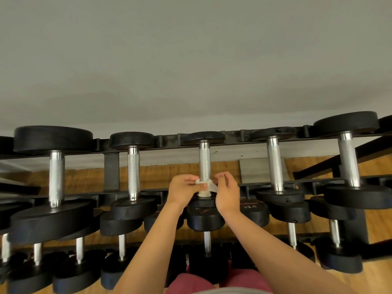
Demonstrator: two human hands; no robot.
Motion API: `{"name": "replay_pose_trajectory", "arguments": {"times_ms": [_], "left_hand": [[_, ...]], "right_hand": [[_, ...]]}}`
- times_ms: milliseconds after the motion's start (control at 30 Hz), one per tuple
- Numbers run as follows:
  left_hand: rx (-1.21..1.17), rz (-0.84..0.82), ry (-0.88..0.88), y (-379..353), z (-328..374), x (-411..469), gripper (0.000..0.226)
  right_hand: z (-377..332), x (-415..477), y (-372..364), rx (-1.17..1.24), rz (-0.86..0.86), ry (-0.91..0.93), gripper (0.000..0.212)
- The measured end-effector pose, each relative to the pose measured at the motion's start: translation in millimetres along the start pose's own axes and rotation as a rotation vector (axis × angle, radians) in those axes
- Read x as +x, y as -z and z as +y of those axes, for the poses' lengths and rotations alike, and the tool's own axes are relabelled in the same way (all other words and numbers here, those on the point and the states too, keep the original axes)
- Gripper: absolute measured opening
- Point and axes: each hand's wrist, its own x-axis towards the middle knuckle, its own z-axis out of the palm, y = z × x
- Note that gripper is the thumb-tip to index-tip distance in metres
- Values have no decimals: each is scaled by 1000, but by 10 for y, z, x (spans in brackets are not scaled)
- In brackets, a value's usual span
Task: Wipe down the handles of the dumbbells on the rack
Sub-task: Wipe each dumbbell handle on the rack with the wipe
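**A:** How far along is it?

**B:** Mid-job, I'd say. The wipe (205, 187) is looped round the near end of the middle handle (204, 160), on the top row of the rack (169, 137).

**A:** And the hands?

**B:** The left hand (183, 188) pinches one end of the wipe, its fingers (192, 178) curled tight on it. The right hand (227, 195) seems to hold the other end, with its fingers bent in close. How its thumb sits is hard to make out.

**A:** How much of that handle is covered?

**B:** Only the near end. The bar beyond the wipe, up to the far end, is bare, so I judge it needs a pass along its whole length.

**A:** And the others on top?

**B:** No hand is on the left handles (133, 172) or the right handles (275, 164). I cannot tell whether any have been cleaned already, since nothing on the metal shows it.

**A:** And below?

**B:** There is a lower row (207, 240) of dumbbells, their bars partly hidden under the top weights. If those count as well, most of the work is probably ahead.
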Motion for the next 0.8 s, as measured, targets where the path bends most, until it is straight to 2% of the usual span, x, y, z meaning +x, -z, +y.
{"name": "replay_pose_trajectory", "arguments": {"times_ms": [133,267,400,800], "left_hand": [[24,-47,18,-30,90,39,21],[-1,65,11,-41,6,18,28],[30,46,20,-89,112,64,39],[-155,137,25,-125,76,54,27]], "right_hand": [[7,-1,3,0,1,4,23],[13,6,2,5,-14,1,22],[19,3,1,15,-9,7,23],[10,-5,4,29,-26,4,24]]}}
